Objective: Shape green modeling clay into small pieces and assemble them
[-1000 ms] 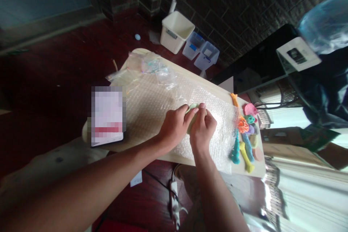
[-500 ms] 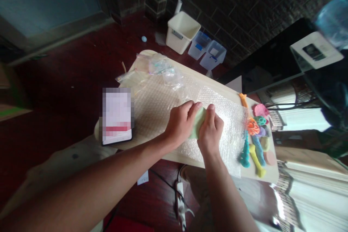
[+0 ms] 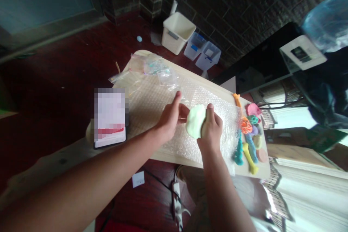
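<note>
A flattened, rounded lump of pale green modelling clay is held above the table, its broad face turned up towards me. My right hand grips its right edge, thumb on top and the other fingers out of sight behind. Left of the clay is my left hand, open, thumb raised and fingers apart. Its fingertips come close to the clay's left edge; whether they touch it I cannot tell. Under both hands a sheet of bubble wrap covers much of the table.
Clay pieces lie at the table's right end, among them a yellow bone-like piece, a teal stick and an orange coiled lump. A tablet-like device stands at the left. Plastic bags lie along the far left edge.
My left hand has let go of the clay and moved left, its thumb lifting away. More of the clay's face now shows, in my right hand. The whole view has shifted slightly.
</note>
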The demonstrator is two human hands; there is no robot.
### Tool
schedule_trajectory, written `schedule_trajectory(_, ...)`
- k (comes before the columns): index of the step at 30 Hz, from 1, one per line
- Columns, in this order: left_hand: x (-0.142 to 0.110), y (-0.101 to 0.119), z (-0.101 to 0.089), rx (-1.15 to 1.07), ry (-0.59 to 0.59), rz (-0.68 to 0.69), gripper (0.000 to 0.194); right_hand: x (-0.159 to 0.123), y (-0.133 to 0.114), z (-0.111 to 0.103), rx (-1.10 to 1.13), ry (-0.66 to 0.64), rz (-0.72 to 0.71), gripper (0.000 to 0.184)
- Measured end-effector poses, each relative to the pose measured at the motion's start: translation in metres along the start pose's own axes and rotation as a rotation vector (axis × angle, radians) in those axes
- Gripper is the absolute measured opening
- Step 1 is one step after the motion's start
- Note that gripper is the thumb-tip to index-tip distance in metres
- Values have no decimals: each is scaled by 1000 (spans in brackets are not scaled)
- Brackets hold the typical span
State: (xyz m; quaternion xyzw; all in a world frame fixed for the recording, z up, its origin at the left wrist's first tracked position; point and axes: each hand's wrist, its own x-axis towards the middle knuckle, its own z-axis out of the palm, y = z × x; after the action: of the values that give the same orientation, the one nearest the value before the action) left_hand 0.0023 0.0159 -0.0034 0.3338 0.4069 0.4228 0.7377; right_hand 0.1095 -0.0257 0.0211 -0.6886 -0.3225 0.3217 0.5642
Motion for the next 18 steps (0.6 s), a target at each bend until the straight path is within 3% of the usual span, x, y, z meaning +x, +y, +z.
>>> schedule_trajectory(3, 0, 0, 4, -369, -217, -255, 67, 1, 0, 2, -76, -23, 6, 49)
schedule_trajectory(7, -6, 3, 9, -405, -315, -357, 68, -2, -5, -2, -472, 4, -343, 48)
schedule_trajectory(10, -12, 7, 10, -397, -337, -384, 74, -9, -12, -6, -584, 29, -599, 43)
schedule_trajectory(14, -20, 7, 12, -528, -366, -373, 71, -23, -9, 2, -699, -338, -721, 62)
schedule_trajectory(18, -28, 4, 16, -669, -292, -281, 58, -31, 6, 13, -648, -469, -677, 62)
